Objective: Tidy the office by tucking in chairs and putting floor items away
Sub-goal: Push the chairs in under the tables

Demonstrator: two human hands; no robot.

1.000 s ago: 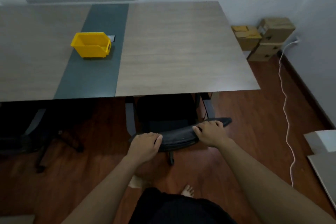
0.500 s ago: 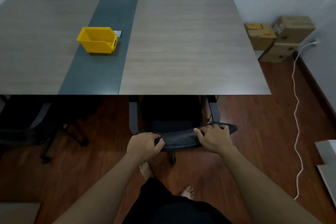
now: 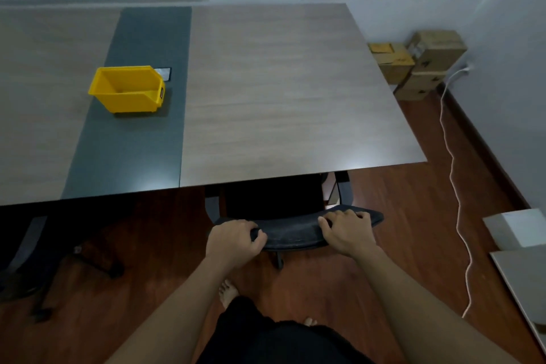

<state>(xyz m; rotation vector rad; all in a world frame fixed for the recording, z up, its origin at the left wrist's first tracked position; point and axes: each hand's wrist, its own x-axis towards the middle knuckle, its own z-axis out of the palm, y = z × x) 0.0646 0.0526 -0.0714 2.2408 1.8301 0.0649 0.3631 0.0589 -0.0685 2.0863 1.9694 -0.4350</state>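
From the head camera I see my left hand point(image 3: 233, 241) and my right hand point(image 3: 347, 233) both clamped over the curved top edge of the black mesh-backed office chair point(image 3: 291, 235), fingers curled over its far side, thumbs toward me. The chair sits at the near edge of the wood-grain desk with a dark grey centre strip point(image 3: 280, 97), its seat and armrests already partly under the desktop, only the backrest top standing out on my side. On the desk's grey strip, toward the left, stands an open yellow plastic storage bin point(image 3: 128, 89). Right of the desk, against the wall, brown cardboard boxes point(image 3: 419, 63) are stacked on the reddish wooden floor point(image 3: 399, 245), and a white cable point(image 3: 456, 186) trails along the floor from there toward me.
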